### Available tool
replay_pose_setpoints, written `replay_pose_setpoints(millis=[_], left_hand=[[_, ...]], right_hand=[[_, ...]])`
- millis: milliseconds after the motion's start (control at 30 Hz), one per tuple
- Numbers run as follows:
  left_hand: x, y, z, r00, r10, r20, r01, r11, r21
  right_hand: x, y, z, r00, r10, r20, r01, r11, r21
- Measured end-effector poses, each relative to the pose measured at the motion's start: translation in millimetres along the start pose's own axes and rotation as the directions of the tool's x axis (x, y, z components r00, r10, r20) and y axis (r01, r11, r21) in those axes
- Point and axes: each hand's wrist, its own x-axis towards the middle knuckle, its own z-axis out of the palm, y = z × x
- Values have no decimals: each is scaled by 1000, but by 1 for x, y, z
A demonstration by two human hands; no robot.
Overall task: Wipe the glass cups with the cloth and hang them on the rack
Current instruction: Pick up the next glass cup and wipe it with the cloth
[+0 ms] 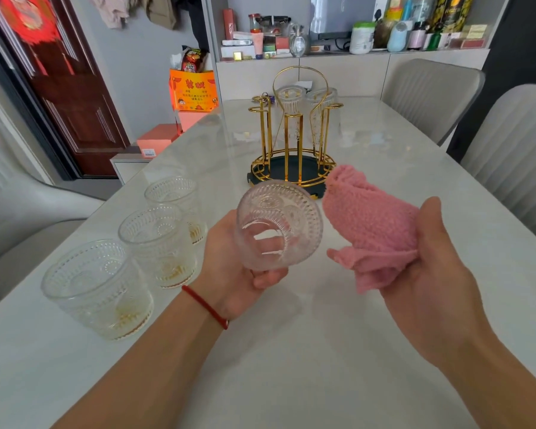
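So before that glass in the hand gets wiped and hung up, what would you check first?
1. Left hand grip on the clear embossed glass cup: fingers curl round it, the cup is tilted with its mouth toward the camera. Ok.
2. Right hand holds the fluffy pink cloth: ok.
3. Cloth touching the cup: not yet, a gap shows between them. Not ok.
4. Free peg on the gold wire rack: the left looped pegs look bare, two glasses hang at the back. Ok.
5. Whether the held cup is clean: cannot tell.
6. Three matching glass cups wait upright on the white marble table, with yellowish residue inside: not ok.
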Motion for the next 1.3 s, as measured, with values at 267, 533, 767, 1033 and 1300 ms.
replay_pose_setpoints(millis=[267,533,767,1033,1300], left_hand=[[7,-6,3,961,-28,-277,54,995,85],[3,-4,14,893,96,-440,-1,978,210],[2,-4,12,899,121,-420,7,956,292],[-4,-10,13,989,129,-72,-86,899,429],[0,-3,4,988,-82,-129,139,838,528]], right_hand=[[7,12,2,993,121,-11,-121,989,-87],[6,14,-4,901,140,410,-272,920,282],[2,20,2,973,119,199,-38,929,-368],[-1,19,4,997,70,-34,-76,811,-580],[-1,20,-11,932,-240,272,314,155,-937]])
